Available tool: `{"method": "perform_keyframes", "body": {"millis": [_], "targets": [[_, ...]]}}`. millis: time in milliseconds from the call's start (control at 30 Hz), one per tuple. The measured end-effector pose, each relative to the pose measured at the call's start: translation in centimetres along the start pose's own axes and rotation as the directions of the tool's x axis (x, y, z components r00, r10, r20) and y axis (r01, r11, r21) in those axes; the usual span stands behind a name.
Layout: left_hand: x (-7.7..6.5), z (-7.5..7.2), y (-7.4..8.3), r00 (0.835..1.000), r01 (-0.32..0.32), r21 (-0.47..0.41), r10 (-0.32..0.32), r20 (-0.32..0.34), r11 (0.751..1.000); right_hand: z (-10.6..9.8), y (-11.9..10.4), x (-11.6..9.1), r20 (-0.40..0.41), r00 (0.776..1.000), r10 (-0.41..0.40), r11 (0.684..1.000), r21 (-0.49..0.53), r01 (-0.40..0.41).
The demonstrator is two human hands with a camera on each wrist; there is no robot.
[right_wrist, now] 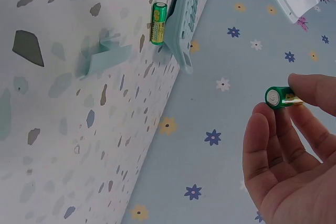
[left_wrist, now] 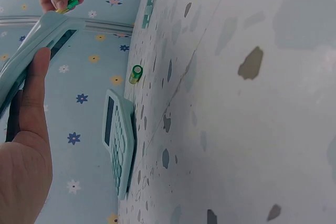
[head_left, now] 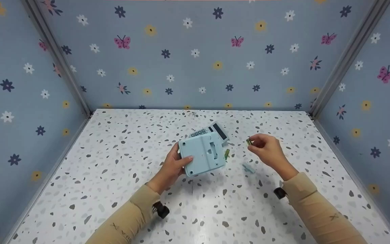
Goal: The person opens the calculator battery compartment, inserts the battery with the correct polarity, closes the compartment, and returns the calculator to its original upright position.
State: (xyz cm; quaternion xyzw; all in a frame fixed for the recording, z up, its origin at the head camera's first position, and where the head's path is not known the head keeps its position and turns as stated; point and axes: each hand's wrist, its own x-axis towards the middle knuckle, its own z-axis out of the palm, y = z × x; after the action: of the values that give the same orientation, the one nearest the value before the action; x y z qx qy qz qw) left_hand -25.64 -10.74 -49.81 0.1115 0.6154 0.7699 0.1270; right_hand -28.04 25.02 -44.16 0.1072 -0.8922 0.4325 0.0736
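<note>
- While the left hand (head_left: 173, 162) is gripping the upper calculator (head_left: 198, 156) by one edge, thumb across the back, the underside is facing the head camera and the battery slot (head_left: 213, 150) is showing uncovered.
- Right hand (head_left: 266, 148): pinching a green-and-gold battery (right_wrist: 282, 97) between thumb and fingers, apart from the upper calculator, off to its right and above the tabletop (head_left: 130, 196).
- Second calculator (head_left: 219, 131) is lying on the tabletop beyond the raised one, keys and display up, partly hidden in the head view.
- Loose battery (right_wrist: 158, 23) is lying on its side near the second calculator.
- Light-blue battery cover (head_left: 248, 168) is sitting on the tabletop, nearer the person than the loose battery.
- Both forearms are wearing tan sleeves (head_left: 317, 206); floral wall panels (head_left: 188, 67) are standing around the tabletop.
</note>
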Motion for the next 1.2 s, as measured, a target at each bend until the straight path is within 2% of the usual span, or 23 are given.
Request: {"method": "perform_keyframes", "body": {"millis": [400,733,1200], "targets": [[0.1,0.1,-0.2,1.0,0.002,-0.005,-0.002,0.005,1.0,0.8,-0.8,-0.1,0.012,1.0,0.008,1.0,0.011,-0.008],[0.2,0.3,-0.2,1.0,-0.003,-0.008,0.003,-0.001,1.0,1.5,-1.7,-0.2,0.008,0.999,-0.049,0.999,0.008,0.049],[0.2,0.4,-0.2,1.0,0.014,-0.005,-0.014,0.003,1.0,2.5,-2.8,-0.4,0.03,0.997,-0.067,0.997,0.037,0.066]]}}
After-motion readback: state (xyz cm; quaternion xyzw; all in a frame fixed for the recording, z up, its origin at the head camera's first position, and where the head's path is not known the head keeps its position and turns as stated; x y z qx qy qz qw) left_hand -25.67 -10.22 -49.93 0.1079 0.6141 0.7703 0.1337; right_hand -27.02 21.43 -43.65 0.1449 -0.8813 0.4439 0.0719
